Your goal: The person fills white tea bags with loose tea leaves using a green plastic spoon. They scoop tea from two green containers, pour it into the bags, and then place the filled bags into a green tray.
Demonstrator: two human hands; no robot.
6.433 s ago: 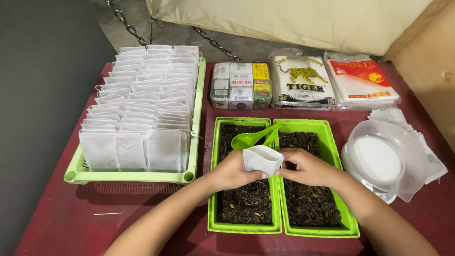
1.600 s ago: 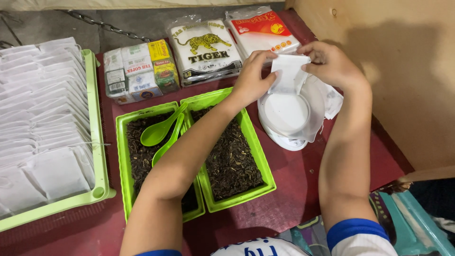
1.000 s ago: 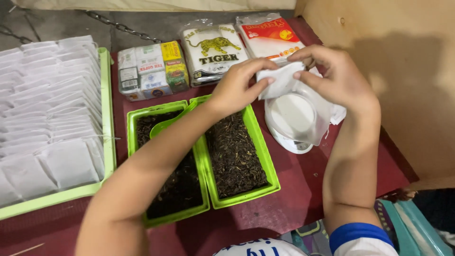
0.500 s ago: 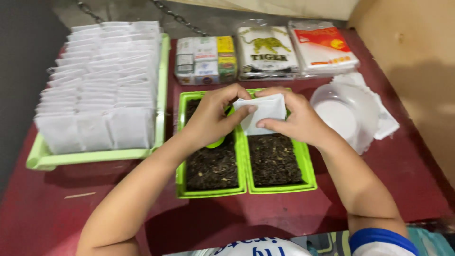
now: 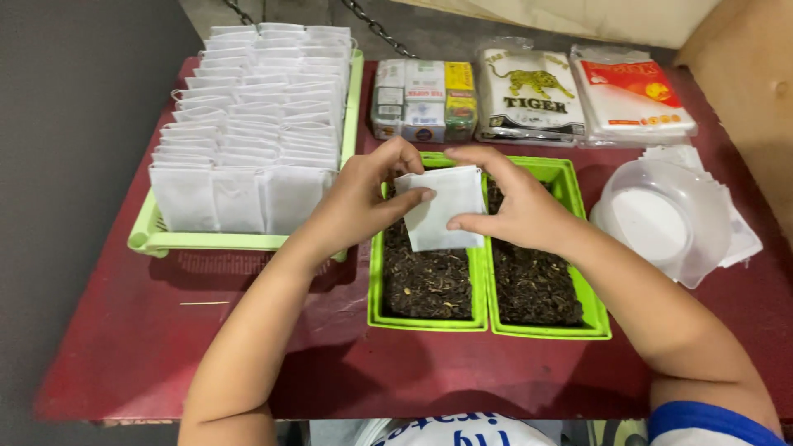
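Observation:
Both hands hold one flat white paper sachet (image 5: 439,208) over two green trays of dark loose tea. My left hand (image 5: 369,198) pinches its left edge and my right hand (image 5: 512,206) grips its right edge and lower corner. The left tea tray (image 5: 425,318) and the right tea tray (image 5: 578,318) sit side by side right below the hands. The green scoop seen earlier is hidden under my hands.
A long green tray (image 5: 157,239) at the left holds several rows of upright white sachets (image 5: 248,124). Boxed and bagged tea packs (image 5: 529,91) line the table's back edge. A clear plastic tub (image 5: 661,219) sits on a stack of empty sachets at the right. The table (image 5: 124,330) is dark red.
My hands took an empty sachet from the stack at the right and carried it left over the tea trays. The view swung back to centre on the trays.

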